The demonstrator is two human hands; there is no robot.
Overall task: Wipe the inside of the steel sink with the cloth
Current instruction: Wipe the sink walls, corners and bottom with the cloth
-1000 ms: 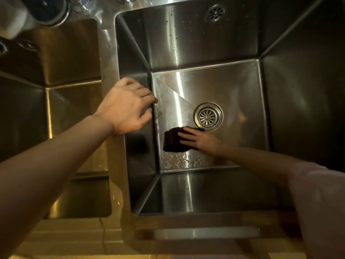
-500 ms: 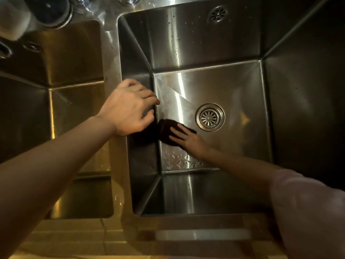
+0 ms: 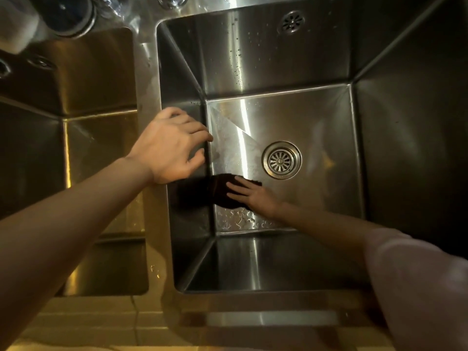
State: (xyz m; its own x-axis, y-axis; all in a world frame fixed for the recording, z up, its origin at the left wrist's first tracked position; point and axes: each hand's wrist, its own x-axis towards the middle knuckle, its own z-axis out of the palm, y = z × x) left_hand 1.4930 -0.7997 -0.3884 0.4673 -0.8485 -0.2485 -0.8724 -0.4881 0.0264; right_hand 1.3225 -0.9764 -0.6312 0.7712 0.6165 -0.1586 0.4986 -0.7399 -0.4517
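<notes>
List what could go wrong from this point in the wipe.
1. The right hand presses the dark cloth with flat fingers only, so it may slide off the cloth.
2. Water beads by the near wall could get missed.
3. The left hand, braced at the wet sink rim, might slip.

One head view (worn) looks steeply down, close, into the steel sink (image 3: pixel 278 59)
</notes>
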